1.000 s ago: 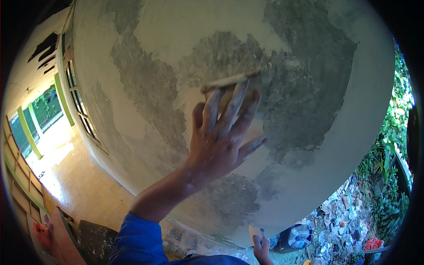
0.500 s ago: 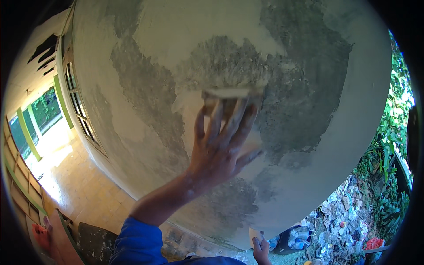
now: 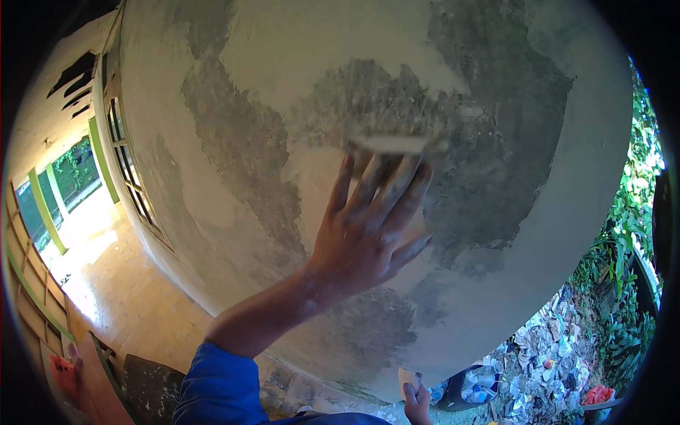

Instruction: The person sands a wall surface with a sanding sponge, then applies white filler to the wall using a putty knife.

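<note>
In front of me stands a wall (image 3: 489, 312) with pale filler spread in patches over rough grey areas. My left hand (image 3: 368, 234), its back toward me and its thumb out to the right, presses a flat putty scraper (image 3: 375, 166) to the wall. White putty (image 3: 393, 145) lies along the scraper's upper edge, which is blurred by motion. Low down near the bottom edge, my right hand (image 3: 418, 402) grips a small pale flat piece (image 3: 407, 379), perhaps another scraper; its lower part is hidden by the fingers.
At lower right, a dark bucket (image 3: 464, 404) with clear plastic stands beside a heap of litter (image 3: 545, 347). Green plants (image 3: 630, 312) grow beyond it. To the left are a barred window (image 3: 127, 170), a tiled floor (image 3: 142, 297) and a dark paint-spattered chair back (image 3: 149, 389).
My left hand and the scraper have slid a little to the right across the wall. My right hand stays low with its pale piece.
</note>
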`<state>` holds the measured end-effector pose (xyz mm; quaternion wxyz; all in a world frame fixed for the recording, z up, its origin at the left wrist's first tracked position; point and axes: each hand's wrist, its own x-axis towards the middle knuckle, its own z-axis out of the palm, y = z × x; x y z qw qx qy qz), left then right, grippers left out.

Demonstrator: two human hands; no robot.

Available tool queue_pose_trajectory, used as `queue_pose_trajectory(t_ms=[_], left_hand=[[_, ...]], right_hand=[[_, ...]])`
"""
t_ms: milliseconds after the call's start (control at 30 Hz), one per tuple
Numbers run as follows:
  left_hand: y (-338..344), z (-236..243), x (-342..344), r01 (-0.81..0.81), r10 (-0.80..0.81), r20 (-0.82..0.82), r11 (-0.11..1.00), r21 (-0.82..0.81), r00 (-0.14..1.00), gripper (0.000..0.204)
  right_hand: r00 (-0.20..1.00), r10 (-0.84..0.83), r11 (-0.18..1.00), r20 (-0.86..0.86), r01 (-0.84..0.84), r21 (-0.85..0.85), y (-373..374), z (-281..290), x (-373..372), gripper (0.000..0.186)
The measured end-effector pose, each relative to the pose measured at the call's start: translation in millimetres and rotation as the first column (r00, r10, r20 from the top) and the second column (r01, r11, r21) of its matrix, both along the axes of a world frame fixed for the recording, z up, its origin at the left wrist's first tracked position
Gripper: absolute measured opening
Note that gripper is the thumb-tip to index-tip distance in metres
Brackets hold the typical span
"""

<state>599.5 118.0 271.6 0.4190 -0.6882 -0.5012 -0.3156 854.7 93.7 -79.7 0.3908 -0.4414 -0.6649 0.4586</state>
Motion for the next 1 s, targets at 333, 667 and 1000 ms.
queue_pose_trajectory(t_ms=[333, 667, 1000], left_hand=[[9.0, 47.6, -11.3, -0.046, 0.055, -0.05, 0.987, 0.155, 0.997, 0.077], [0.9, -19.4, -7.6, -0.049, 0.049, 0.001, 0.998, -0.03, 0.999, 0.083], [-1.0, -18.5, 11.3, 0.084, -0.084, 0.013, 0.995, -0.054, 0.996, 0.078]], right_hand=[[0.997, -0.039, 0.999, -0.071, 0.042, 0.031, -5.1, -1.6, -2.6, 0.025], [0.998, -0.049, 0.999, -0.049, 0.049, -0.002, -3.6, -22.5, 13.8, 0.024], [0.997, -0.033, 0.998, -0.064, 0.036, 0.047, -0.4, -0.9, 4.9, 0.024]])
